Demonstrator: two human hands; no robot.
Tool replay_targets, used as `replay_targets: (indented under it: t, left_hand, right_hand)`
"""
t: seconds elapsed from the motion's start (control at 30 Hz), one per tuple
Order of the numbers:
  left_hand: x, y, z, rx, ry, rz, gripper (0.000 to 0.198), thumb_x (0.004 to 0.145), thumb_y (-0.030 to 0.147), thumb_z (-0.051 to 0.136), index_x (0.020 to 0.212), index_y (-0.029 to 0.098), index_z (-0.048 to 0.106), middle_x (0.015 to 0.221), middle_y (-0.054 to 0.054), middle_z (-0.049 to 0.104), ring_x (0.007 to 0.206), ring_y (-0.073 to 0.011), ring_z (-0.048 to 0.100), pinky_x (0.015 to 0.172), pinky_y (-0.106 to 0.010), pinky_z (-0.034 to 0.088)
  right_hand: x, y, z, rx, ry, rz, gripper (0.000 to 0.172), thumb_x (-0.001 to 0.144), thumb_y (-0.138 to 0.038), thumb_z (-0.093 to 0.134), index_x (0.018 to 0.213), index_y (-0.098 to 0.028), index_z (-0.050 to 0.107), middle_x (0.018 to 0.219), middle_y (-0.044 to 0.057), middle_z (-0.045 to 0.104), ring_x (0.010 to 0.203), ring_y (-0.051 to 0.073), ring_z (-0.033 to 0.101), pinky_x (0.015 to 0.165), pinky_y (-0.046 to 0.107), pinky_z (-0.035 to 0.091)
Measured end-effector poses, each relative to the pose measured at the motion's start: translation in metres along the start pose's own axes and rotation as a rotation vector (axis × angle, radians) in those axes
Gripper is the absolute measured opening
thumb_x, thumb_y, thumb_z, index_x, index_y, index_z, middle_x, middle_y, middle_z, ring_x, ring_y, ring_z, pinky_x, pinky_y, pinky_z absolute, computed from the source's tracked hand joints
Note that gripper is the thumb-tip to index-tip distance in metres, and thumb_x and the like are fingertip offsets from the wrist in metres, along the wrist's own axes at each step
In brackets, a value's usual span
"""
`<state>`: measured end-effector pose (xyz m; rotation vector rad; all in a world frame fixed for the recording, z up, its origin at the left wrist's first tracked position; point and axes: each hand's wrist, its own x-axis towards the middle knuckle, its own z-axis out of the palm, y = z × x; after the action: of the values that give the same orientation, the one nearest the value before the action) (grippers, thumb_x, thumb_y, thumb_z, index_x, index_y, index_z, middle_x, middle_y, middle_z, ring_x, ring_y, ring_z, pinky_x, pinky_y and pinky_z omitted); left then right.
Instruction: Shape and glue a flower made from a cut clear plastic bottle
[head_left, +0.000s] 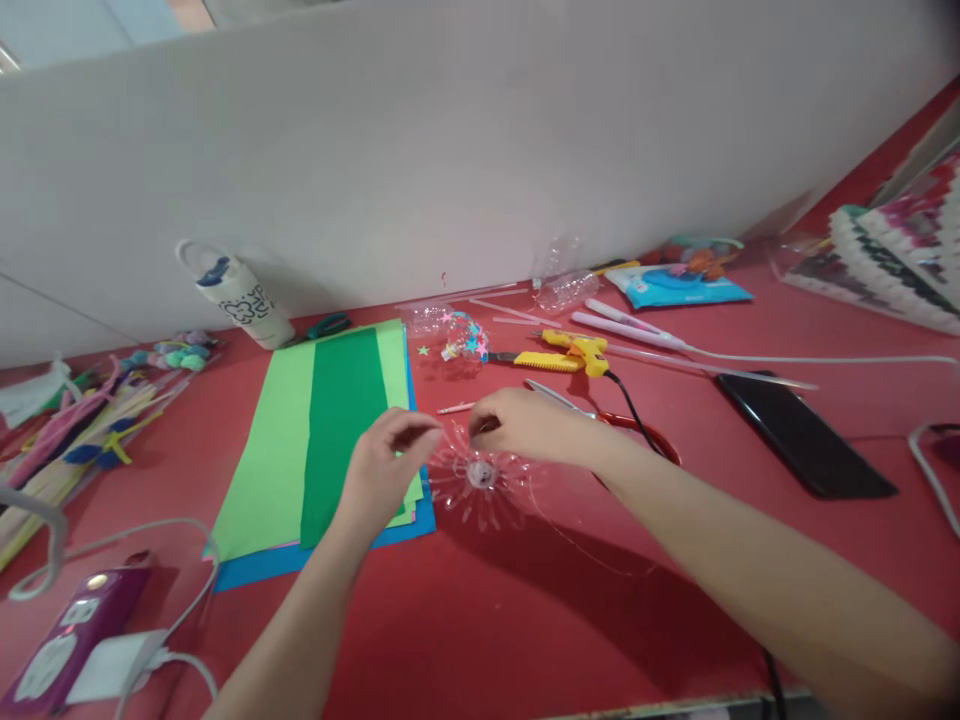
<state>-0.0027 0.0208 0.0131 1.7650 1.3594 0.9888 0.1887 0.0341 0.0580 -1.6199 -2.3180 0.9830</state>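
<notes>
Between my hands is a clear plastic bottle piece (481, 474), cut into thin strips that fan out like petals around its neck. My left hand (390, 462) is at its left edge, thumb and fingers pinched together over the green sheets. My right hand (521, 425) is at its far side, fingers curled in a pinch close to the strips. What either pinch holds is too thin and see-through to make out. A fine clear thread (592, 552) curls across the red table to the right. Scissors with red handles (637, 428) lie partly behind my right forearm.
Green and blue sheets (341, 430) lie to the left. Behind are a yellow glue gun (581, 348), a yellow cutter (547, 361), a star-filled clear ball (466, 338) and a pale straightener (630, 328). A phone (806, 432) lies right; a purple power strip (79, 635), left; a tumbler (244, 302) by the wall.
</notes>
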Motion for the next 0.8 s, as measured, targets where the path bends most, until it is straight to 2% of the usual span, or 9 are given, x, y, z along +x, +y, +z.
replay_targets:
  t: [0.07,0.13,0.23,0.37,0.47,0.6,0.7,0.8]
  left_hand:
    - [-0.003,0.012,0.009,0.039,-0.108,0.024,0.006,0.074,0.020,0.059,0.071,0.020,0.064,0.074,0.000,0.057,0.066,-0.0128,0.053,0.064,-0.026,0.041]
    - [-0.005,0.017,0.020,0.091,-0.084,0.008,0.007,0.071,0.013,0.057,0.071,0.020,0.061,0.076,0.001,0.055,0.065,-0.0122,0.051,0.063,-0.026,0.041]
    - [-0.008,0.012,0.026,0.201,-0.067,0.012,0.012,0.068,0.009,0.055,0.070,0.020,0.059,0.080,-0.001,0.053,0.070,-0.0142,0.051,0.066,-0.028,0.042]
    - [-0.010,0.006,0.020,0.334,0.052,0.151,0.032,0.064,-0.004,0.044,0.077,0.021,0.060,0.092,-0.005,0.053,0.091,-0.0206,0.052,0.083,-0.036,0.042]
    - [-0.012,0.010,0.019,0.257,0.081,0.222,0.035,0.066,-0.005,0.042,0.081,0.022,0.060,0.102,-0.005,0.055,0.102,-0.0210,0.052,0.090,-0.038,0.040]
    - [-0.012,0.014,0.028,0.256,0.014,0.138,0.012,0.072,0.011,0.055,0.073,0.021,0.062,0.099,-0.005,0.060,0.098,-0.0230,0.056,0.090,-0.041,0.040]
    - [-0.012,0.011,0.034,0.358,0.001,0.054,0.013,0.068,0.009,0.058,0.069,0.020,0.064,0.107,-0.007,0.059,0.104,-0.0270,0.054,0.093,-0.047,0.037]
    - [-0.014,0.008,0.035,0.382,0.010,0.022,0.014,0.063,0.005,0.059,0.064,0.019,0.058,0.106,-0.008,0.058,0.105,-0.0280,0.053,0.092,-0.048,0.037]
  right_hand:
    - [0.002,-0.001,0.002,-0.013,0.007,0.012,0.019,0.070,-0.023,0.056,0.080,-0.020,0.072,0.076,0.002,0.069,0.066,0.013,0.056,0.053,0.022,0.031]
    - [0.003,-0.003,0.004,-0.020,0.015,0.024,0.019,0.070,-0.023,0.055,0.078,-0.019,0.072,0.071,0.002,0.068,0.064,0.012,0.055,0.051,0.022,0.030]
    - [0.000,-0.004,0.005,-0.017,0.034,0.034,0.019,0.071,-0.022,0.054,0.077,-0.019,0.072,0.069,0.001,0.066,0.061,0.011,0.054,0.051,0.021,0.030]
    - [-0.003,-0.004,0.005,-0.010,0.058,0.036,0.020,0.071,-0.023,0.053,0.079,-0.018,0.071,0.069,0.002,0.066,0.062,0.012,0.054,0.051,0.021,0.031]
    - [-0.003,-0.002,0.006,-0.010,0.051,0.025,0.020,0.071,-0.025,0.054,0.078,-0.018,0.071,0.069,0.001,0.066,0.061,0.012,0.054,0.050,0.022,0.030]
    - [-0.001,-0.001,0.007,-0.009,0.048,0.018,0.018,0.070,-0.024,0.054,0.076,-0.019,0.071,0.068,0.001,0.065,0.062,0.012,0.053,0.051,0.022,0.030]
    - [-0.003,-0.003,0.005,-0.009,0.059,0.030,0.019,0.070,-0.022,0.053,0.076,-0.019,0.071,0.069,0.000,0.066,0.061,0.011,0.052,0.051,0.022,0.030]
    - [-0.005,-0.004,0.003,0.000,0.057,0.039,0.019,0.069,-0.019,0.052,0.075,-0.019,0.070,0.070,0.000,0.067,0.061,0.011,0.052,0.051,0.022,0.030]
